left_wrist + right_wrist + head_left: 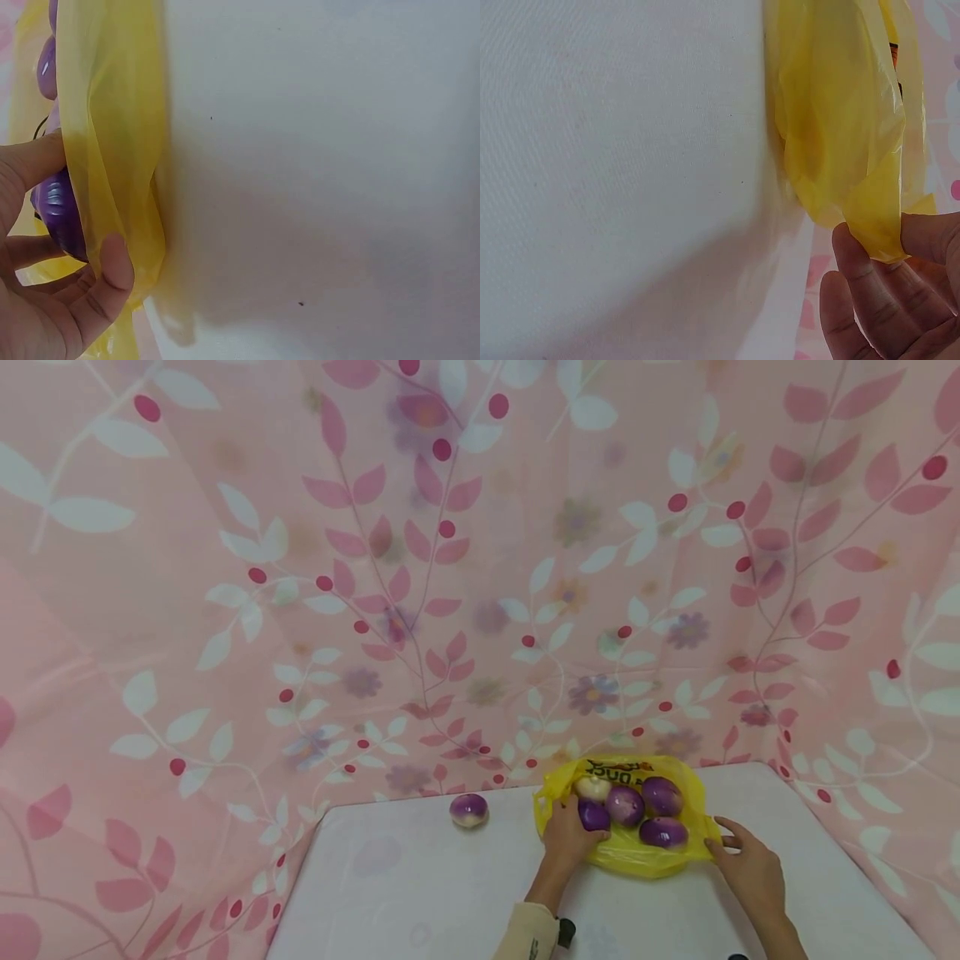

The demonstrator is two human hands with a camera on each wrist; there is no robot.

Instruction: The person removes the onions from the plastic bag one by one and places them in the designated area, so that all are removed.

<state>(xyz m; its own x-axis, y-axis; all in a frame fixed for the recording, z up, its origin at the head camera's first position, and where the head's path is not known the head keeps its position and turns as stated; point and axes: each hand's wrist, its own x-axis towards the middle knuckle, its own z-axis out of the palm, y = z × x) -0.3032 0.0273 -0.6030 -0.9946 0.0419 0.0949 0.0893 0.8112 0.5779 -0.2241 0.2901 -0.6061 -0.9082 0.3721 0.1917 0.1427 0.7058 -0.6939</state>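
Note:
A yellow plastic bag [637, 863] lies on the table with its mouth spread, holding several glossy, round purple-and-white vegetables [625, 806] that look like turnips. My left hand [566, 837] reaches into its left side and grips a dark purple turnip [594, 816]. The left wrist view shows fingers around this turnip [61, 214], partly hidden behind the bag's yellow film [120, 135]. At the bag's right edge, my right hand [752, 870] pinches the plastic. Thumb and fingers hold a corner of the film [877, 217] in the right wrist view.
One more purple-and-white turnip [468, 810] sits apart near the back edge of the white table [390, 885], left of the bag. A pink floral curtain [480, 610] hangs behind and at both sides of the table.

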